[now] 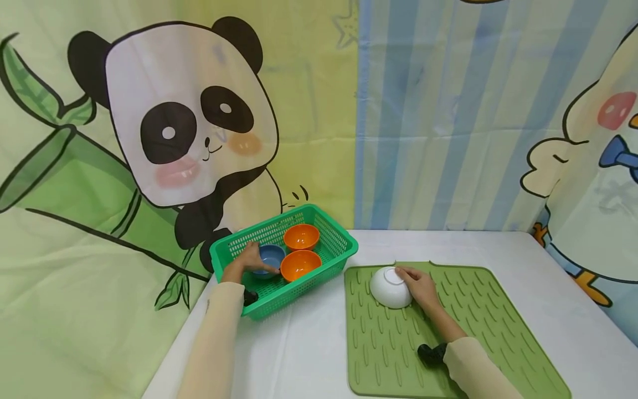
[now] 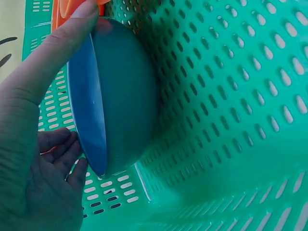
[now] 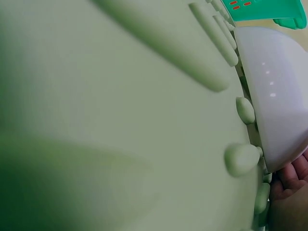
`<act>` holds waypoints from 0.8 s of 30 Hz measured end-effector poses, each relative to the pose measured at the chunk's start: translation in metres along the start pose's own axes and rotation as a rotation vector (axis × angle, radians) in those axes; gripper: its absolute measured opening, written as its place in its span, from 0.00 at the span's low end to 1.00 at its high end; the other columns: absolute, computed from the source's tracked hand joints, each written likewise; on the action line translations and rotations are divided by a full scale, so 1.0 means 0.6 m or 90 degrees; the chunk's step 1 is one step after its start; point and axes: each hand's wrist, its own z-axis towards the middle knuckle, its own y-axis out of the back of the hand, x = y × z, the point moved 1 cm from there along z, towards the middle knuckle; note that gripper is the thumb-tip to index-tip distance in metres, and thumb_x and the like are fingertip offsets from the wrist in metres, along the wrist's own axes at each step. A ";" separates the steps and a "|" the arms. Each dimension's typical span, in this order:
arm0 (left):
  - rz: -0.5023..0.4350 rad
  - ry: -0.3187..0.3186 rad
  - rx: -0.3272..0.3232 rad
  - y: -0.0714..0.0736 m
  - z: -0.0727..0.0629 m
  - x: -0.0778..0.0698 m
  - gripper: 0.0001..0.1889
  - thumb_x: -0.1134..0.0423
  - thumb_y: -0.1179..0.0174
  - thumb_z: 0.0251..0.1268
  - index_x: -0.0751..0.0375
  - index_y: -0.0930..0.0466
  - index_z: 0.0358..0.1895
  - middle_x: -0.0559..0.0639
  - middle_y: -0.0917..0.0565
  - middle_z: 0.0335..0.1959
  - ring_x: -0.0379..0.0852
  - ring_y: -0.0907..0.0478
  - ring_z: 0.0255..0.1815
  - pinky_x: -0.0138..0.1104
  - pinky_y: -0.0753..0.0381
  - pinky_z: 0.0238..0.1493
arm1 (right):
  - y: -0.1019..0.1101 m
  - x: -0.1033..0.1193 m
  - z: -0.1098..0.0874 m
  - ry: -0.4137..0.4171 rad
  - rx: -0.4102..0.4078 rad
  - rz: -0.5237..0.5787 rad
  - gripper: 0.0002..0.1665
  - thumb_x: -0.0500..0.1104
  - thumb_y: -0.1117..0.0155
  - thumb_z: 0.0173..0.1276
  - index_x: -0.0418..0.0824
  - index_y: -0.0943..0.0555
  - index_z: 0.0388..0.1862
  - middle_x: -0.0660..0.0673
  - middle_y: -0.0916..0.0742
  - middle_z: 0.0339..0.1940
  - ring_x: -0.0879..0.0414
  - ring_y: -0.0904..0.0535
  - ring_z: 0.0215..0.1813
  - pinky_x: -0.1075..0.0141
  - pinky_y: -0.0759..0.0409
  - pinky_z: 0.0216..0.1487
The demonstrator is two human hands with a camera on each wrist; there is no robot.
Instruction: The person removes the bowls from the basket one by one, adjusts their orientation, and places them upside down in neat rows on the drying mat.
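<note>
Inside the green basket, my left hand spans a blue bowl. The left wrist view has the thumb on one side of the blue bowl near its rim and the other fingers at the opposite side. Two orange bowls, a rear one and a front one, sit right beside it, open side up. On the green mat, a white bowl lies upside down. My right hand holds it from the right, with fingers at its rim in the right wrist view.
The basket stands at the back left of the white table, against a cartoon-printed curtain. The ridged mat covers the table's right part. Black wrist straps show at the left sleeve and the right sleeve.
</note>
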 end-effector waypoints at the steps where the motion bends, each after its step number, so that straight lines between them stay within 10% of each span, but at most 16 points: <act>1: 0.003 -0.003 0.001 0.001 0.000 0.000 0.59 0.45 0.27 0.39 0.76 0.53 0.68 0.73 0.45 0.63 0.66 0.38 0.58 0.55 0.32 0.54 | 0.000 0.001 0.000 0.001 -0.001 0.002 0.36 0.66 0.43 0.60 0.42 0.22 0.56 0.37 0.19 0.52 0.42 0.23 0.52 0.52 0.21 0.43; 24: 0.001 0.017 -0.005 -0.004 0.001 0.008 0.63 0.42 0.25 0.33 0.72 0.53 0.69 0.72 0.51 0.66 0.68 0.42 0.62 0.57 0.35 0.56 | 0.002 0.004 -0.003 0.022 0.008 0.013 0.35 0.64 0.43 0.61 0.40 0.22 0.56 0.36 0.19 0.52 0.41 0.23 0.52 0.52 0.21 0.43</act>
